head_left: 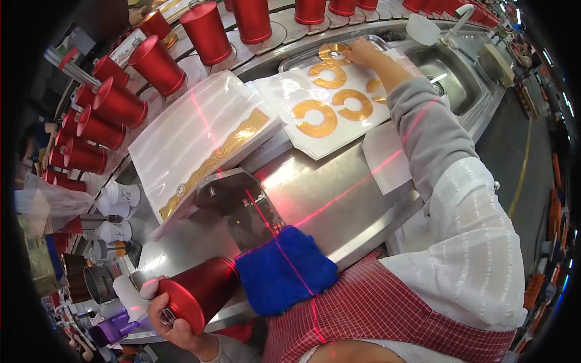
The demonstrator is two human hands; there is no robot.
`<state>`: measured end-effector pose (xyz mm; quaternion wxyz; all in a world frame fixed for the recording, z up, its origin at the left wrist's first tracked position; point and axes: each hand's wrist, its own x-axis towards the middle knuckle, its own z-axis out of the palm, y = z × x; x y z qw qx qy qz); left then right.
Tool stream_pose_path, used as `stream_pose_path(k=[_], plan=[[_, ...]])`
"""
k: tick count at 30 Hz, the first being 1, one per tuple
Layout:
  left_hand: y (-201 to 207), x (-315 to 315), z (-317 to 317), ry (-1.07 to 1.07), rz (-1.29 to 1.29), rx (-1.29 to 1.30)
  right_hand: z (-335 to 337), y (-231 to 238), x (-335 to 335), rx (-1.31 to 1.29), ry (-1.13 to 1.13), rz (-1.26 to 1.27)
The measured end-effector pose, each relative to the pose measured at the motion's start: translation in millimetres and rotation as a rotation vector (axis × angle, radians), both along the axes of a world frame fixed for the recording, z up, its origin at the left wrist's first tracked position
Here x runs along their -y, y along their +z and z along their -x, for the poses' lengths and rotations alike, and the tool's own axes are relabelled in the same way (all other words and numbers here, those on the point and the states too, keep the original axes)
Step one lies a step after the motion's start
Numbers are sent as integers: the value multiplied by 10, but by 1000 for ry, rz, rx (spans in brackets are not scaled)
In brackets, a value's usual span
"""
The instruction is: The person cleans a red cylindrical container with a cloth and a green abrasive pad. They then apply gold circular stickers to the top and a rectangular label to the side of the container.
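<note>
At the lower left, my left hand (175,330) is closed round the end of a glossy red tapered canister (196,293) with a small metal fitting. The canister lies tilted, its wide end beside a folded blue cloth (287,269). My right hand (364,53) reaches far forward, fingertips pinched at the edge of a gold open-ring decal (333,54). Below it, several similar gold decals (353,104) lie on a white sheet (321,145). The exact grip of the right fingertips is partly hidden.
A stack of white sheets with a gold wavy strip (218,163) leans at centre left. Several red canisters (206,33) stand on a curved slatted conveyor. At the right is a metal sink (478,91) with a white tap (463,18). White pots (118,196) stand at left.
</note>
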<state>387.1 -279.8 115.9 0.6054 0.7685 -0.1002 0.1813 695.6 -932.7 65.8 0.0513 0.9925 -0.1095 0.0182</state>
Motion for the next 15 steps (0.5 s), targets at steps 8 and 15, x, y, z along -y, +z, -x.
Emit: stream_pose_path(k=[8,15], plan=[[50,0,-67,-76,19,27,99,99,-17,-156,-49,42],[154,93,-115,-41,30,-84,181,86,272,143,343,-201]])
